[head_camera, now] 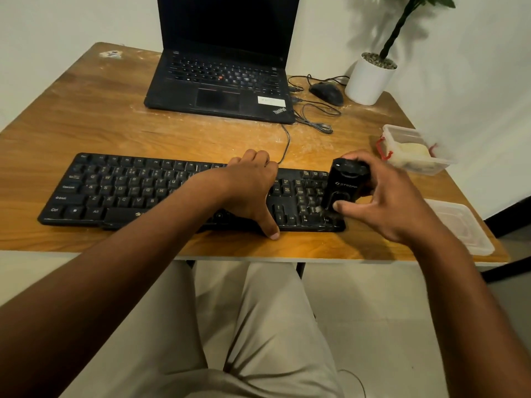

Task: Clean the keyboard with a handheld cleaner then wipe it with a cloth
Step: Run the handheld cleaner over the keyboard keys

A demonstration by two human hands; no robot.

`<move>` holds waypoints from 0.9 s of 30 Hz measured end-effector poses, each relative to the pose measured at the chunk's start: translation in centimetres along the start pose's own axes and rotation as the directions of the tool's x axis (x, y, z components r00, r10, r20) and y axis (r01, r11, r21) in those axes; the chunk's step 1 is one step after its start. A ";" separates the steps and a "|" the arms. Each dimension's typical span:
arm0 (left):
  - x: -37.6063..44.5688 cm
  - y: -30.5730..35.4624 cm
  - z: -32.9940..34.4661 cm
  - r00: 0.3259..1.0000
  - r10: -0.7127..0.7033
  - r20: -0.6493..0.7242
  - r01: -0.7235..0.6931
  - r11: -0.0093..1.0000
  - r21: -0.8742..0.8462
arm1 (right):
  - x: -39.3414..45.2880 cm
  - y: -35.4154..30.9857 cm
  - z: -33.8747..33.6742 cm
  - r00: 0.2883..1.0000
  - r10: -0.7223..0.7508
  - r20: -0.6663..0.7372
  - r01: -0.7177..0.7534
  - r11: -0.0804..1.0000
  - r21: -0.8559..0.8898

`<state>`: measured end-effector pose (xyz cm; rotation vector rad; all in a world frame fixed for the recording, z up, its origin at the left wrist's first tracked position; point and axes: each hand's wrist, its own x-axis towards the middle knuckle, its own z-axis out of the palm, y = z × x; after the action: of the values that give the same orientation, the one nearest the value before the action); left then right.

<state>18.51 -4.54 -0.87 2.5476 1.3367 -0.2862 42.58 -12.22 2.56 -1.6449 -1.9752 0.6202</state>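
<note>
Hands (250,185) on keyboard (120,191), cleaner (343,185)

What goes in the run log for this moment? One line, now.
stage: cleaning | right hand grips handheld cleaner on numpad | left hand grips keyboard | cloth: unseen
</note>
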 end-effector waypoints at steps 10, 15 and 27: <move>0.2 -0.1 0.2 1.000 0.012 -0.007 -0.012 1.000 -0.002 | 0.8 -0.4 1.5 0.995 -0.071 0.065 0.062 0.989 0.131; 0.1 -0.2 0.2 1.000 0.008 -0.006 -0.008 1.000 -0.008 | 0.6 -0.3 -1.7 0.988 -0.062 0.140 0.039 0.986 0.161; 0.0 0.2 -0.1 1.000 0.001 0.002 -0.001 1.000 -0.002 | 6.3 0.2 1.4 0.997 -0.057 0.044 0.048 0.980 0.194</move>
<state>18.67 -4.62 -0.74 2.5455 1.3347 -0.2863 40.88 -6.01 1.83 -1.4694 -1.9196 0.8116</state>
